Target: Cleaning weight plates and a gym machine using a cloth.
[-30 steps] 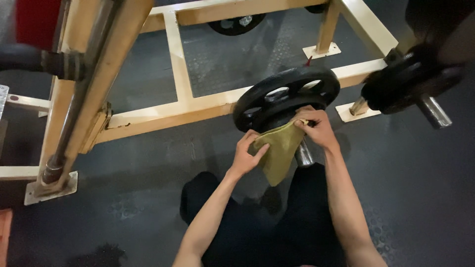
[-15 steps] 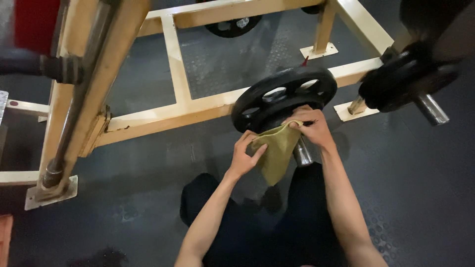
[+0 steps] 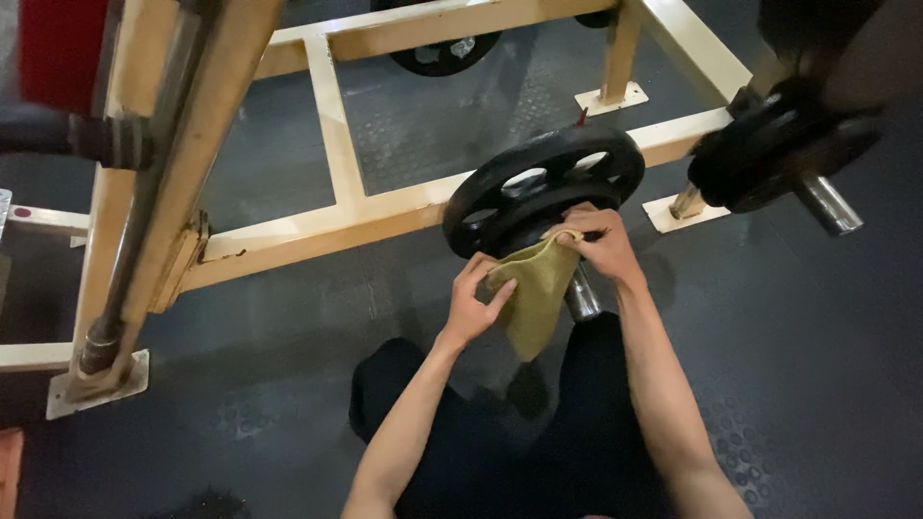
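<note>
An olive-green cloth (image 3: 535,294) hangs stretched between both my hands just in front of a black weight plate (image 3: 543,183). My left hand (image 3: 473,306) pinches the cloth's left edge. My right hand (image 3: 593,243) grips its upper right corner against the plate's lower rim. The plate stands on edge on a short chrome peg (image 3: 583,298) that pokes out below the cloth. Part of the peg is hidden by the cloth.
A cream-painted steel rack frame (image 3: 336,154) crosses the dark rubber floor behind the plate. More black plates sit on a chrome peg (image 3: 769,154) at the right, another plate (image 3: 442,53) lies beyond the frame. A slanted upright (image 3: 154,183) stands at the left. My dark-trousered knees (image 3: 500,423) are below.
The view has drifted slightly, so everything sits a little higher and to the left in frame. Both hands keep the same hold on the cloth at the plate.
</note>
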